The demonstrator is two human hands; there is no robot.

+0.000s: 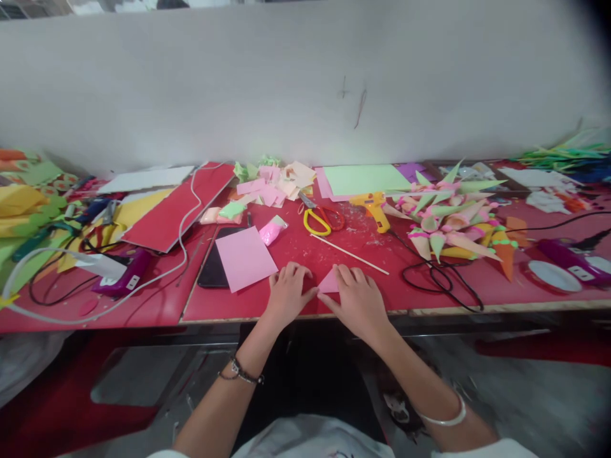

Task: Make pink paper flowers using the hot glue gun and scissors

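A small folded piece of pink paper lies near the table's front edge, its visible part shaped like a triangle. My right hand covers its right side, fingers on top and thumb along the lower edge, holding it against the table. At its left corner is the thumb of my left hand; that hand's other fingers are bent and apart, resting on the red tabletop with nothing seen in them. Left of my left hand, a square pink sheet partly covers a dark flat device. A thin pale stick lies beyond my hands.
Scissors with yellow and red handles lie ahead, beside a yellow glue gun with a looping black cord. Paper flowers are piled right. Pink scraps and a red board lie toward the wall. A white cable crosses the left.
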